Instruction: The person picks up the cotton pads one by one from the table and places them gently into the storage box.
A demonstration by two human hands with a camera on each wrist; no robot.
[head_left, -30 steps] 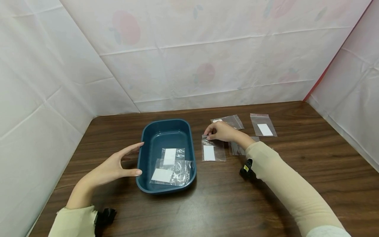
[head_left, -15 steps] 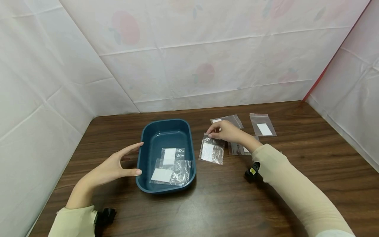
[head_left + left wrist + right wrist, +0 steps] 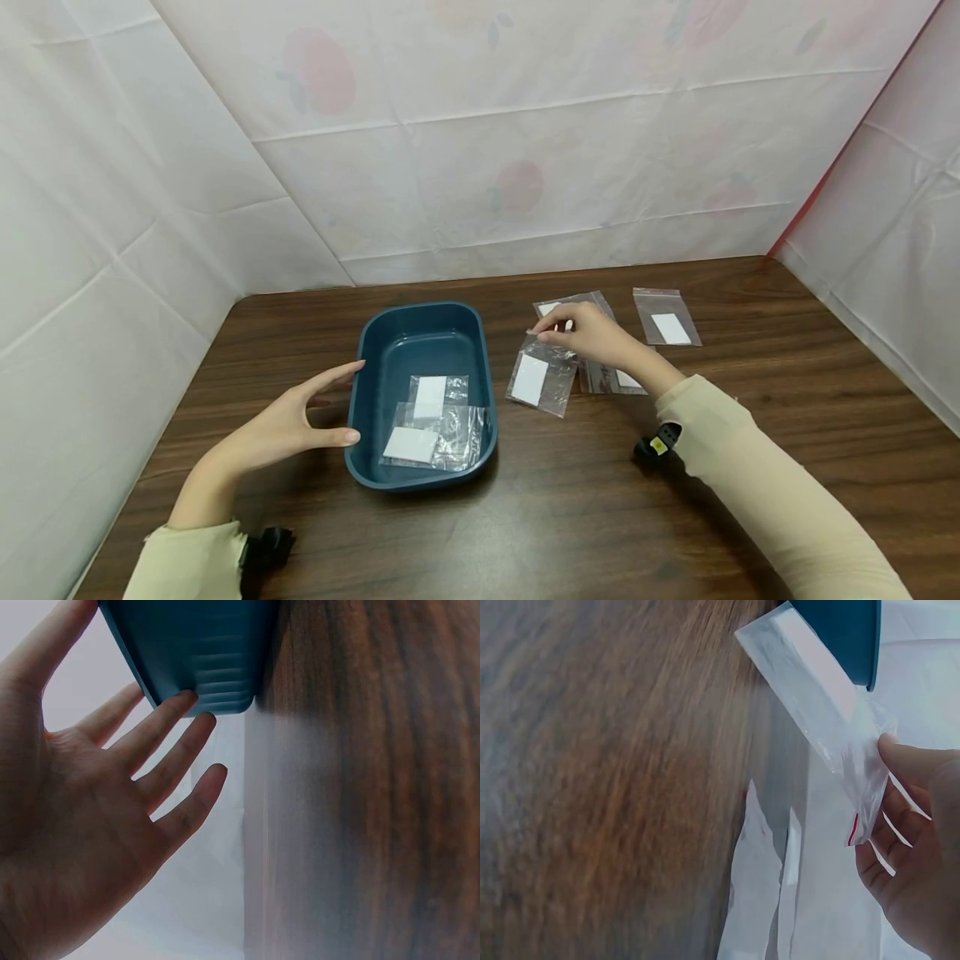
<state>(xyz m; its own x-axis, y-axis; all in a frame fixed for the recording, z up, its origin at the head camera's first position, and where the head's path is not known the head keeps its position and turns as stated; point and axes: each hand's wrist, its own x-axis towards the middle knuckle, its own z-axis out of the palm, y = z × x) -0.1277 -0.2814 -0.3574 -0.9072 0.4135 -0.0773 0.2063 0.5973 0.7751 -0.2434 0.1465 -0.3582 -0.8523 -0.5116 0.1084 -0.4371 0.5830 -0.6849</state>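
Observation:
My right hand (image 3: 588, 335) pinches the top edge of a clear zip bag (image 3: 555, 385) with a white rectangular piece inside. In the right wrist view that zip bag (image 3: 817, 697) slants up from the table, thumb on one face, its red zip strip showing at the fingers. My left hand (image 3: 288, 425) is spread along the left side of a dark blue tray (image 3: 420, 313), thumb and fingertips at its rim. The left wrist view shows straight, parted fingers (image 3: 176, 765) against the tray's outer wall (image 3: 202, 652). Two similar bags (image 3: 450, 429) lie overlapping inside the tray.
Beyond and beside the right hand lie more zip bags: one at the back (image 3: 596, 305), one partly under the wrist (image 3: 600, 379), and another farther right (image 3: 670, 318). A white patterned sheet (image 3: 465, 167) hangs behind the brown wooden table (image 3: 540, 517).
The bag in the right hand has been lifted and tilted from lying flat. The right hand has shifted slightly right and back with it. The left hand and tray stay put.

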